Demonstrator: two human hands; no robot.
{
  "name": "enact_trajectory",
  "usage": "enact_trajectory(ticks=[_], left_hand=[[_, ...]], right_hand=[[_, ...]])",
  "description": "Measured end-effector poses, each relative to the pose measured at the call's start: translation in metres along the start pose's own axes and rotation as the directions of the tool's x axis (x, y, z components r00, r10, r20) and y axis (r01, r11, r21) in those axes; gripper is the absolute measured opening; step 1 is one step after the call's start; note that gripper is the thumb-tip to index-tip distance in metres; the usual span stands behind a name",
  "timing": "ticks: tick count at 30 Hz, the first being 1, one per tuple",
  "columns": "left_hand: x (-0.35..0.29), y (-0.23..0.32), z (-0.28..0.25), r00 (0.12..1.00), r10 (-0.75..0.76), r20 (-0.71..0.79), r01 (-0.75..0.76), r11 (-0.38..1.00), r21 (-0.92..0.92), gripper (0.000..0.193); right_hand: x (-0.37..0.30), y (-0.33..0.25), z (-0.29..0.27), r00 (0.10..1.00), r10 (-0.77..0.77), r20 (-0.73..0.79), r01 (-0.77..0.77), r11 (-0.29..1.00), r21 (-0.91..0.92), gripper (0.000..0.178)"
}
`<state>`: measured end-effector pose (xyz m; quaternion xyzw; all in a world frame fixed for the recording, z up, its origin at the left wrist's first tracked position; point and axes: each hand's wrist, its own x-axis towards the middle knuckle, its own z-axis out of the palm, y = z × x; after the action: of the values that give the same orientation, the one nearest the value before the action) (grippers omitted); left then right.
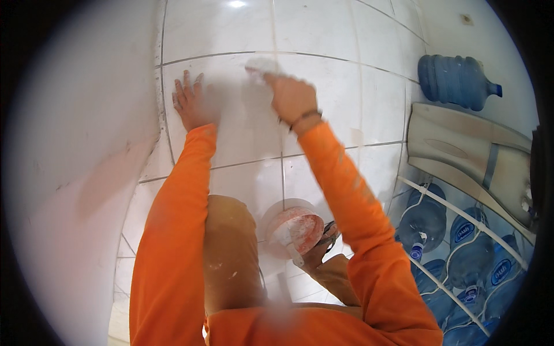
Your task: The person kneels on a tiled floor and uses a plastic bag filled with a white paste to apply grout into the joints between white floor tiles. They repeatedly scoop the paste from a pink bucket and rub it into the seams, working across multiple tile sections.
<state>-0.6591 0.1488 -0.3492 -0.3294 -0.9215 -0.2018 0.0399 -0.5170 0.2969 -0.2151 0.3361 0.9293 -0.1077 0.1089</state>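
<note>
My left hand lies on a large white floor tile with its fingers spread and nothing in it. Pale residue marks its fingertips. Farther right, my right hand is closed over a pale, flat thing smeared by motion, whose kind I cannot make out. This thing is at the dark grout line beyond the hand. Beside my knee stands a round bowl, coated inside with whitish and reddish residue. A flat, light-coloured piece rests at its near rim.
On the right, a blue water jug lies on its side by the wall. Below it leans a long beige panel. A white wire rack holds several more jugs. A pale wall bounds the left side.
</note>
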Motion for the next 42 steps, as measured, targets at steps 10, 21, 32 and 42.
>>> enact_trajectory(ticks=[10, 21, 32, 42], left_hand=[[0.0, 0.003, 0.004, 0.999, 0.013, -0.033, -0.012, 1.0, 0.017, 0.044], [0.0, -0.001, 0.004, 0.998, 0.023, -0.051, -0.023, 1.0, -0.013, 0.044], [-0.001, 0.002, 0.0, 0.997, -0.037, 0.064, 0.035, 0.999, 0.031, 0.048], [-0.005, -0.001, 0.001, 1.0, 0.014, -0.024, -0.012, 0.997, 0.076, 0.046]], right_hand=[[-0.024, 0.037, 0.01, 0.955, -0.203, 0.217, 0.234, 0.964, -0.129, 0.048], [-0.185, 0.015, 0.04, 0.973, -0.175, 0.149, 0.155, 0.979, 0.135, 0.045], [-0.137, 0.039, 0.051, 0.961, -0.275, -0.026, 0.276, 0.958, 0.081, 0.048], [-0.183, 0.039, 0.037, 0.969, -0.196, 0.148, 0.18, 0.977, 0.114, 0.044]])
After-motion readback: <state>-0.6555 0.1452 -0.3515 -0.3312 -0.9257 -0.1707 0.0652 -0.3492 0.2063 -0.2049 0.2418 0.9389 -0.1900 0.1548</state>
